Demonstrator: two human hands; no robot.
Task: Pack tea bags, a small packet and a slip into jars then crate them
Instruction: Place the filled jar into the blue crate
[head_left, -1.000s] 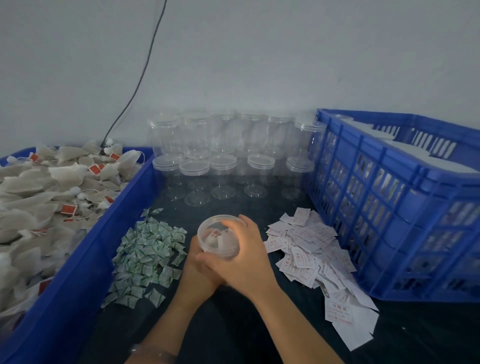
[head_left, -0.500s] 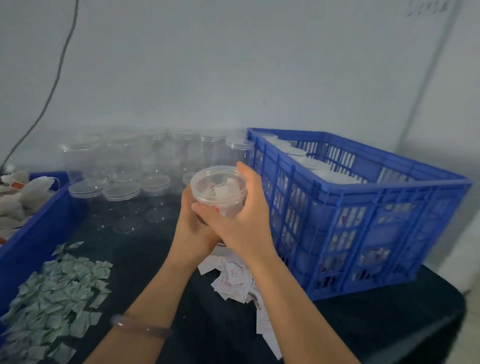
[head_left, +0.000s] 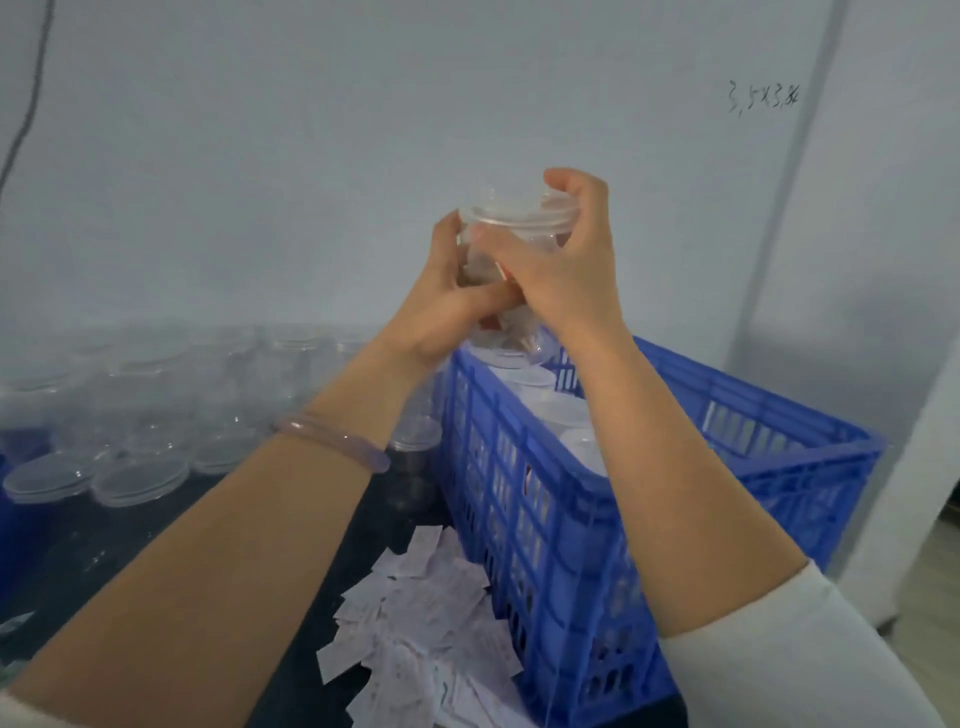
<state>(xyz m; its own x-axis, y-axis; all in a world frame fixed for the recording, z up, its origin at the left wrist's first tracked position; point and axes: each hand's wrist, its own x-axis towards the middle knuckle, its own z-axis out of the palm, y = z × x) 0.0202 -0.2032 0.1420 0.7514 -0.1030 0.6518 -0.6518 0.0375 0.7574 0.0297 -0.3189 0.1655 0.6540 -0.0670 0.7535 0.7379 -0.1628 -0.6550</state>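
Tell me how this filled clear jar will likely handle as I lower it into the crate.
Probably light: the jar seems filled with papery contents. Its smooth clear plastic may be slippery; left hand and right hand both grip it. Walls look rigid.

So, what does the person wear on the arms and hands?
Both hands are bare, the left hand and the right hand, with no gloves. The left wrist carries a smooth, translucent pale pink bangle. The right arm has a cream-white sleeve ending near the elbow.
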